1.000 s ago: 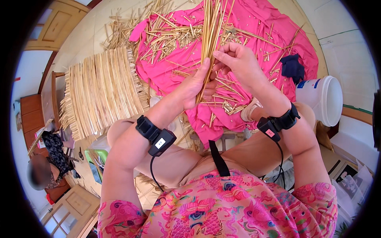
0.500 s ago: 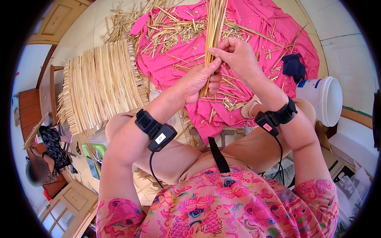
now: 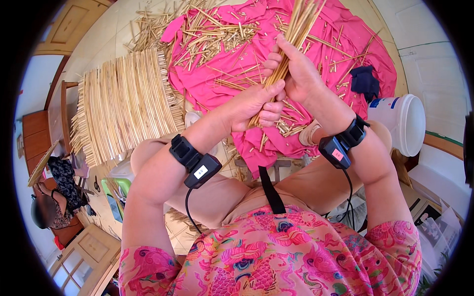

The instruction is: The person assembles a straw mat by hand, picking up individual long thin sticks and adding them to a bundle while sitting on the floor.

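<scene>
A bundle of thin, straw-coloured stalks (image 3: 302,23) leans up and to the right between my two hands. My left hand (image 3: 256,104) is closed round its lower end, with the thumb lying along the stalks. Higher up, my right hand (image 3: 300,74) wraps the same bundle from the right side, thumb pointing up. Under the hands spreads a bright pink cloth (image 3: 197,91). Short cut pieces of stalk (image 3: 232,35) lie scattered over it, thickest toward its far left.
To the left lies a wide layer of stalks set side by side (image 3: 128,103). Loose stalks (image 3: 148,29) are heaped behind it. A white bucket (image 3: 395,123) and a dark blue cloth (image 3: 365,83) are at right. Far left, another person (image 3: 61,202) sits near a green tray (image 3: 118,209).
My right hand has gone from a pinch beside the stalks to a full grip round them. The bundle's top has tilted to the right, and my left hand has shifted slightly right.
</scene>
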The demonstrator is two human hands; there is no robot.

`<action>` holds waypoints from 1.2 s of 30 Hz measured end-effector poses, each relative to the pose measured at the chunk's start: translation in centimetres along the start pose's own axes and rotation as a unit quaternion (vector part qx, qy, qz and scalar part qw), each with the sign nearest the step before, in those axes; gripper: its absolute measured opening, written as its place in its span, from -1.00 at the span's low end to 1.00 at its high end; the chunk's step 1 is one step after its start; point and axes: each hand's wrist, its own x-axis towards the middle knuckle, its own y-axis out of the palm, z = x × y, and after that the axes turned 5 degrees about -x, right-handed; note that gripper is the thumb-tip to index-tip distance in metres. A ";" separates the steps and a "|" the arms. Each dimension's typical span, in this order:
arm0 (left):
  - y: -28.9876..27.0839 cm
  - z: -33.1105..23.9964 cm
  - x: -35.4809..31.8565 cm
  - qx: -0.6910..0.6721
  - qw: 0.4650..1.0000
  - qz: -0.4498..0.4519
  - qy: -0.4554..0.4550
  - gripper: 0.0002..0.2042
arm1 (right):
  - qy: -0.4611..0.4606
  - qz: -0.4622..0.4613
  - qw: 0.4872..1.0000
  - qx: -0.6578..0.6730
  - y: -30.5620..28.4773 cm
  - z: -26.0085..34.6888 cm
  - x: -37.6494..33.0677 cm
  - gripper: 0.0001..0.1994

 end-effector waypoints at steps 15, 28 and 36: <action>-0.8 -0.3 2.0 -0.210 0.935 -0.199 0.203 -0.39 | -0.308 -0.001 0.941 -0.138 3.6 0.2 -0.3 -0.67; -0.7 -4.2 0.1 0.201 0.972 -0.062 0.108 -0.34 | -0.150 0.073 0.982 -0.092 2.7 1.1 1.5 -0.60; -0.3 -3.0 -1.3 0.169 0.984 -0.005 0.060 -0.73 | -0.007 0.190 0.982 -0.024 3.1 0.2 2.2 -0.61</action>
